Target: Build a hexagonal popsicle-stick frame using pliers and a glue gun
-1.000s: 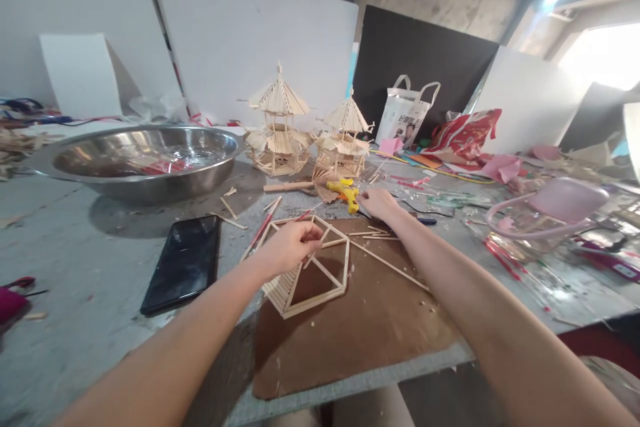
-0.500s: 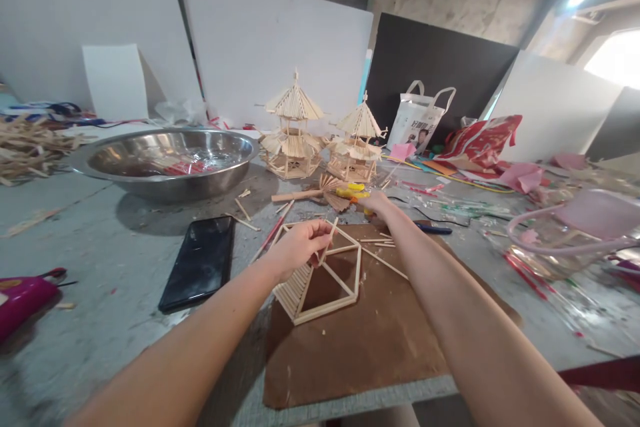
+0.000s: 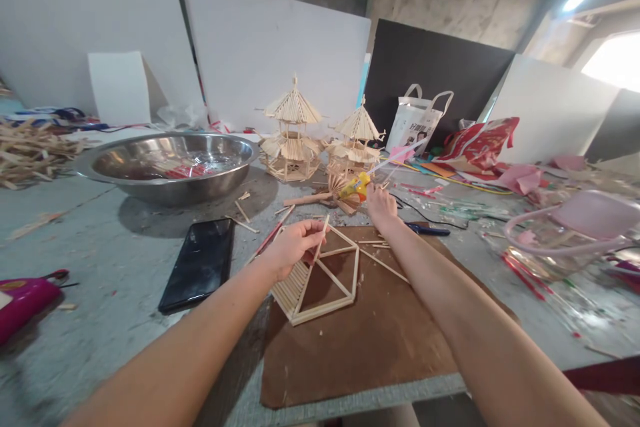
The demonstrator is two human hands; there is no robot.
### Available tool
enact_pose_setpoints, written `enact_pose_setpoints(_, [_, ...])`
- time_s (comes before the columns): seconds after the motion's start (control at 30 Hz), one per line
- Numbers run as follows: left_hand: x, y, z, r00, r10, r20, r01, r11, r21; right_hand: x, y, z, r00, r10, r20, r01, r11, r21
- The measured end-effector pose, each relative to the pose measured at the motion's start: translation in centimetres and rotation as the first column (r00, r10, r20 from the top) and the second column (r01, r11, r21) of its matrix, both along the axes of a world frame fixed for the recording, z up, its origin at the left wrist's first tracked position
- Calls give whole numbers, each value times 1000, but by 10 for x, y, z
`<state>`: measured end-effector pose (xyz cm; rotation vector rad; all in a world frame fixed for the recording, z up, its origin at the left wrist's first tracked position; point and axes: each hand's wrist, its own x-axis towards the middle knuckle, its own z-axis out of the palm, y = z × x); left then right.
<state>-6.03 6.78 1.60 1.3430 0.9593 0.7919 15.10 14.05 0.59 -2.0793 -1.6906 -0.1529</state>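
Note:
My left hand (image 3: 299,247) pinches a short wooden stick (image 3: 323,237), held tilted over a six-sided stick frame (image 3: 325,312). The frame lies on a brown board (image 3: 385,353), with one section at its left filled by sticks laid side by side. Beyond the board, my right hand (image 3: 382,205) is wrapped round a yellow hot glue gun (image 3: 358,184), a whitish glue stick poking from its back. A paper-like brown fan shape with a handle (image 3: 310,199) lies just left of the glue gun. Loose sticks (image 3: 383,264) rest on the board near my right forearm.
Two stick pagodas (image 3: 291,147) (image 3: 356,137) stand at the back. A steel basin (image 3: 175,193) and a black phone (image 3: 199,265) are on the left, with a magenta tool (image 3: 25,300) at the edge. Blue-handled pliers (image 3: 427,230) and a pink plastic basket (image 3: 570,220) lie right.
My left hand has lifted a short stick into view above the frame. My right hand has closed round the glue gun and raised it, turning it. The view has shifted left.

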Motion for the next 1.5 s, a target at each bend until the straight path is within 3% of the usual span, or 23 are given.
enact_pose_setpoints(0.17, [0,0,2,1000,3,12,-2,1000,-29,-1,-1,12,997,-14,-81,13,1000,-18])
enact_pose_setpoints(0.33, [0,2,0,997,25,67,-20,997,-80,9,-8,19,958,-38,-285,39,999,-1])
enact_pose_setpoints(0.5, [0,3,-1,990,1,142,19,991,-136,18,-40,22,862,97,-498,-75,995,65])
enact_pose_setpoints(0.53, [0,2,-1,989,-4,148,25,990,-139,18,-49,22,826,149,-544,-114,989,98])
enact_pose_setpoints(0.6, [1,1,1,988,-5,156,27,990,-141,17,-68,22,618,327,-715,-204,945,256])
enact_pose_setpoints(0.7, [1,-1,3,986,5,164,17,991,-133,15,-90,18,350,439,-827,-236,896,376])
enact_pose_setpoints(0.8, [1,-1,3,987,0,160,21,991,-130,14,-100,12,229,418,-879,-253,897,361])
enact_pose_setpoints(1.13, [-2,3,1,995,-83,56,84,997,-2,13,-116,7,194,415,-889,-418,855,308])
enact_pose_setpoints(1.5, [-2,1,0,991,-122,55,121,993,15,8,-118,-3,252,415,-874,-464,845,267])
